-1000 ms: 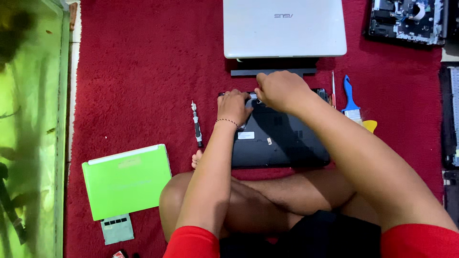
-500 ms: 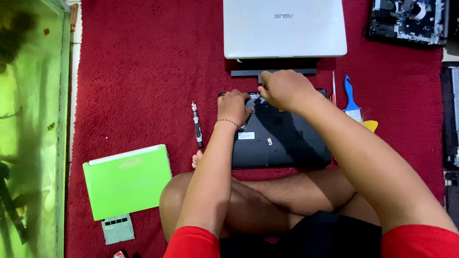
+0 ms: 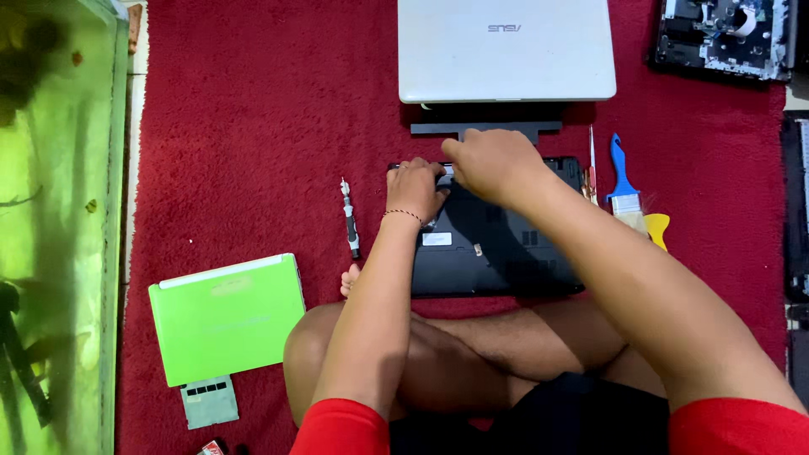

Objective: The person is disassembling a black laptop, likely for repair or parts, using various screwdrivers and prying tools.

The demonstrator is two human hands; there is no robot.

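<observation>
Person sits cross-legged on a red carpet (image 3: pixel 253 126), both hands on a black laptop (image 3: pixel 497 253) lying bottom-up just in front of the legs. The laptop's long axis runs left to right across the view, far edge pointing toward the white laptop (image 3: pixel 506 50) that lies closed farther up the carpet. Left hand (image 3: pixel 415 190) rests on the far left corner of the black laptop, fingers curled down and pressing on the edge; cannot tell if they pinch anything. Right hand (image 3: pixel 493 164) covers the far edge near the middle, fingers (image 3: pixel 451 150) bunched and pointing left toward the left hand; whatever is under them is hidden. A thin dark strip (image 3: pixel 484 129) lies between the two laptops, parallel to both. A screwdriver (image 3: pixel 349 217) lies just left of the left wrist, long axis pointing away from the person. Right of the black laptop: a blue-handled brush (image 3: pixel 624 181) with a yellow pry tool (image 3: pixel 657 227) beside it. A green laptop (image 3: pixel 226 316) lies closed by the left knee, slightly tilted, a small grey-green panel (image 3: pixel 209 402) below it. Fish tank (image 3: pixel 55 211) along the left edge holds greenish water, dark shapes inside. An opened laptop chassis (image 3: pixel 725 34) sits top right, circuit boards showing inside.
</observation>
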